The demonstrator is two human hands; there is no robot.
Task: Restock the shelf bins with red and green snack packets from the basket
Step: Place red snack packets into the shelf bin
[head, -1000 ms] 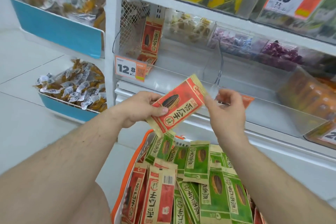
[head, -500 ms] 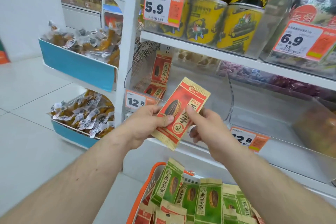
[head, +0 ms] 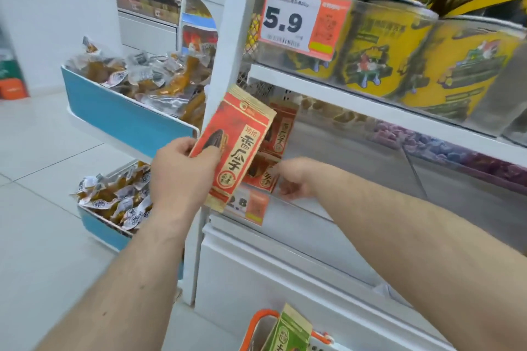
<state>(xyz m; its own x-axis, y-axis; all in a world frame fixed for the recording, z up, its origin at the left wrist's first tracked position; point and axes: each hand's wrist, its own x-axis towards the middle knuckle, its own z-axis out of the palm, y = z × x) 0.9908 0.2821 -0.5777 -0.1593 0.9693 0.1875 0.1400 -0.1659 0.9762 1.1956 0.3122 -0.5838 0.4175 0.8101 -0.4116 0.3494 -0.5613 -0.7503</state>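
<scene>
My left hand (head: 176, 177) grips a stack of red snack packets (head: 236, 145), held upright in front of the clear shelf bin (head: 356, 168). My right hand (head: 293, 177) reaches into the left end of that bin. Its fingers lie at a red packet (head: 261, 178) lying there, and their grip is hidden. Another red packet (head: 281, 131) stands against the bin's back. At the bottom edge the orange basket handle (head: 261, 319) and one green packet (head: 289, 333) show.
A 12.8 price tag (head: 249, 205) hangs on the bin front. Yellow canisters (head: 382, 48) and a 5.9 tag (head: 296, 20) fill the shelf above. Two blue bins (head: 125, 120) of wrapped snacks stand left of the white post (head: 228, 45). Purple packets (head: 445, 148) lie farther right.
My right hand let go of the red stack and moved into the bin. My left hand raised the stack toward the bin's left end. The view swung up and left, away from the basket.
</scene>
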